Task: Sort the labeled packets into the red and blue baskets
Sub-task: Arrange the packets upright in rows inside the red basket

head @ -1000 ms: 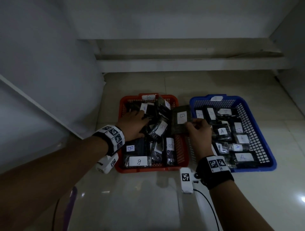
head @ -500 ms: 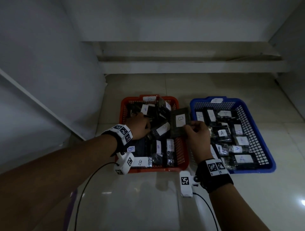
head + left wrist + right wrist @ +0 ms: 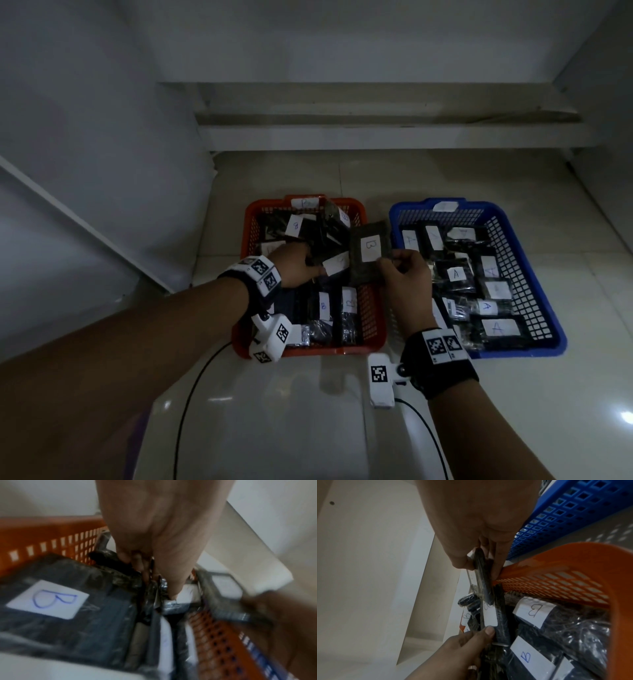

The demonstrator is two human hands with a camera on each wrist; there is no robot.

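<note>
Nearest, on the pale glossy floor [image 3: 308,411]: two forearms with marker bands and thin black cables trailing back.

Next, the red basket [image 3: 375,315], packed tight with dark packets carrying white "B" labels, some flat, some standing on edge. Left hand [image 3: 296,265] reaching down into the middle of this pile, fingers [image 3: 137,561] curled among upright packets and pinching one by its edge; which one exactly, hard to tell under the blur.

Right hand [image 3: 406,277] just beyond the right rim of the red basket, thumb and fingers closed on the lower corner of the held packet [image 3: 370,253]. Packet upright, label "B" facing up, hanging over the gap between red rim and blue basket [image 3: 534,274], not yet inside either.

Blue basket well filled too, labels there reading "A".

Risks, as a judgement: grip only at one corner, so possible slip or swing during lowering; a slippery wrap likely. Possible drop into the narrow gap between baskets, or onto the wrong side, since both rims stand close together. Possible catching on the red rim. Left hand occupying the centre of the pile, so collision between the two hands likely if lowered straight there.

Open room: very little inside the red basket; more free space above it, and bare floor behind, up to the low step [image 3: 376,137] and the wall.
</note>
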